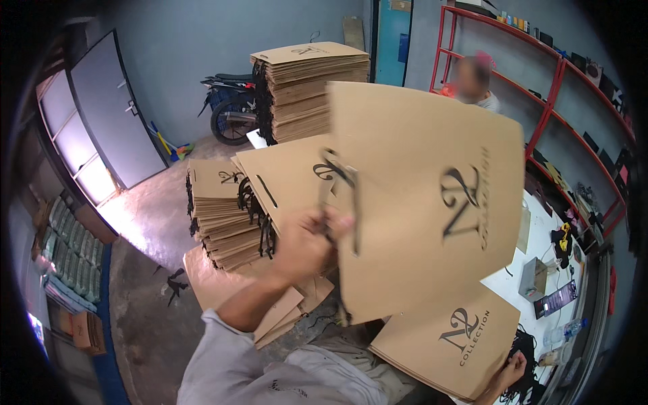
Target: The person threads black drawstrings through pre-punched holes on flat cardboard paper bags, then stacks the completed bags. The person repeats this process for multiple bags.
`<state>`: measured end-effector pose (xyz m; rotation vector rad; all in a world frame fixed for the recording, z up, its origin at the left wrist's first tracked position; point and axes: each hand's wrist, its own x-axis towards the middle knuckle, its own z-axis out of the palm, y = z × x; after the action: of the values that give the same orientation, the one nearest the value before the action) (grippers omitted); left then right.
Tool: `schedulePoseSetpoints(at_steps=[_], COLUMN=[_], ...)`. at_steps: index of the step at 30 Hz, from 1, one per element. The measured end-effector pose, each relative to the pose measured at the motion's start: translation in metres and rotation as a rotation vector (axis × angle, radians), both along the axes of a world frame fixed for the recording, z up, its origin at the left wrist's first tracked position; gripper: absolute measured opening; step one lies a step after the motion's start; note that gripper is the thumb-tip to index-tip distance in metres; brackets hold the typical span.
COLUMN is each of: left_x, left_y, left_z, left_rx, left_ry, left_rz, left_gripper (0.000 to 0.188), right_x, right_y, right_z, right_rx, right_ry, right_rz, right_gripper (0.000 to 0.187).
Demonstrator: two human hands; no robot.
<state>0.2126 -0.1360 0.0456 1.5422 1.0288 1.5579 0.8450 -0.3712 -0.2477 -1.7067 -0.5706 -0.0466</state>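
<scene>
My left hand (309, 244) is closed round the black cord handle of a flat brown paper bag (405, 196), lifted in front of me and slightly blurred. The bag bears a black printed logo. Beneath its lower edge, a stack of matching paper bags (418, 344) lies at the white table's near side. My right hand (511, 372) is by that stack's right corner, fingers curled against a heap of black cords (530, 358). What its fingertips hold, if anything, is too small to make out.
Piles of corded bags stand left of centre (226, 219) and further back (304, 91). More brown sheets (223, 270) lie low beside my left arm. A phone (555, 299) and a bottle (567, 331) rest on the white table (503, 280). Another person (476, 84) is beyond, near red shelves (557, 88).
</scene>
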Motion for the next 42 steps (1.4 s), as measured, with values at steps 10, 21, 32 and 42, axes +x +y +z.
schedulePoseSetpoints(at_steps=[10,21,32,42], left_x=[-0.173,-0.187,-0.215,0.077], left_y=[0.042,0.082,0.025,-0.022], left_z=[-0.011,-0.040,-0.271,-0.273], left_rx=[-0.290,-0.340,-0.169,-0.009], left_ry=[-0.370,-0.048,0.061,0.281], left_rz=[0.119,0.406,0.771,-0.316], left_gripper=[0.016,0.029,0.038,0.017], right_x=[-0.011,0.044,0.022,-0.191], right_y=[0.004,0.013,0.014,0.134], right_z=[0.024,0.022,0.026,0.094], right_rx=[-0.250,-0.855,-0.823,-0.155], right_ry=[-0.138,-0.349,-0.826,-0.037], right_rz=[0.043,-0.164,-0.355,0.481], right_gripper=[0.028,0.035,0.023,0.008])
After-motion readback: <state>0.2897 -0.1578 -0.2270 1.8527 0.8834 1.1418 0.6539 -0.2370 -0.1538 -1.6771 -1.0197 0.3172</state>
